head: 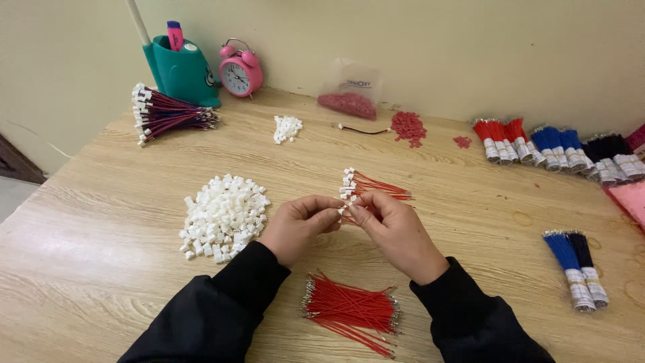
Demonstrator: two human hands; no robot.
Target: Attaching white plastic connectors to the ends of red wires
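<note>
Now your left hand (295, 225) and right hand (393, 228) pinch one white connector (344, 210) mid-table; white connector pile (224, 216) left, loose red wires (351, 311) near your wrists.

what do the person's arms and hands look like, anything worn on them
Both arms are in long black sleeves that end at the wrists. The left hand and right hand are bare: no gloves, and no rings, watch or bracelet show from this view.
</note>
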